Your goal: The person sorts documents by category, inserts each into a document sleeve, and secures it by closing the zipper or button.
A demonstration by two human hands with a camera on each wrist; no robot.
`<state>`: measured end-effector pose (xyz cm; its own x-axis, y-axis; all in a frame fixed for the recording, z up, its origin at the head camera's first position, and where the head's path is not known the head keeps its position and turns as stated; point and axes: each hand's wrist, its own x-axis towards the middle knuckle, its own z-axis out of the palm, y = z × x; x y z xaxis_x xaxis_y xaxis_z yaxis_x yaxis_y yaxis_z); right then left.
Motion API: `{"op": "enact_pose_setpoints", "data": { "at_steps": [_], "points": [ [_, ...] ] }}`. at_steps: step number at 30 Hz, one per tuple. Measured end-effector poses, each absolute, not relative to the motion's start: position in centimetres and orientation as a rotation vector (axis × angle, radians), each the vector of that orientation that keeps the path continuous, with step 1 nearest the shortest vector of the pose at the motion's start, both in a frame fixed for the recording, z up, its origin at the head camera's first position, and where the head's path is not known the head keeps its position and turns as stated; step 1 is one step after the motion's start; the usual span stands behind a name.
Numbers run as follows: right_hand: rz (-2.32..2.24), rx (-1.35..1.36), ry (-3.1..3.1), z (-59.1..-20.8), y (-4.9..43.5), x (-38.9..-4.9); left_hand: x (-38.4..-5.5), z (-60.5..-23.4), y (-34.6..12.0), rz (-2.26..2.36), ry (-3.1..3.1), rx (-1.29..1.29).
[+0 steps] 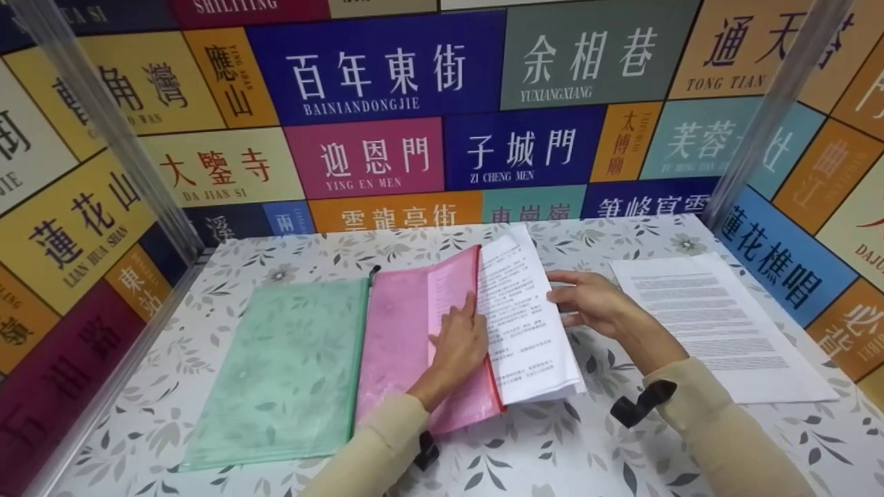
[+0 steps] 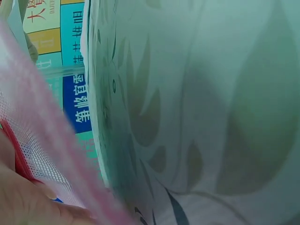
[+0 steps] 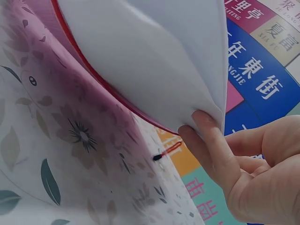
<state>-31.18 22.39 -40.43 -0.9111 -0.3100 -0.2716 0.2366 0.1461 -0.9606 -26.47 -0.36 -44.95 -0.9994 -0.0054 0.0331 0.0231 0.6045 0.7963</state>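
Observation:
A pink zip document pouch (image 1: 397, 324) with a red zipped edge lies in the middle of the table, its right side lifted. Printed sheets (image 1: 521, 310) stick out of its opening to the right. My left hand (image 1: 459, 348) grips the pouch near the red edge; the left wrist view shows the mesh pouch (image 2: 47, 122) raised in that hand. With my right hand (image 1: 594, 300) I pinch the outer edge of the sheets. Seen from the right wrist, the fingers press on the white back of the paper (image 3: 145, 51).
A green zip pouch (image 1: 276, 373) lies flat at the left, beside the pink one. At the right rests another printed sheet (image 1: 711, 324). The table (image 1: 608, 455) has a leaf-patterned cover, and a wall of coloured name panels (image 1: 376, 65) stands behind it.

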Motion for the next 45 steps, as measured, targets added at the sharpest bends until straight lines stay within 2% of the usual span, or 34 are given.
{"op": "enact_pose_setpoints", "data": {
  "at_steps": [23, 45],
  "points": [
    [-1.884, -0.097, 1.924, -42.2, 17.5, -31.4, -26.5, -44.6, 0.4, -1.223, -2.810, -0.070],
    [-1.844, 0.000, 1.967, -43.5, 13.6, -31.7, -26.2, -44.4, 0.1, -1.291, -2.741, -0.102]
  ]
}}
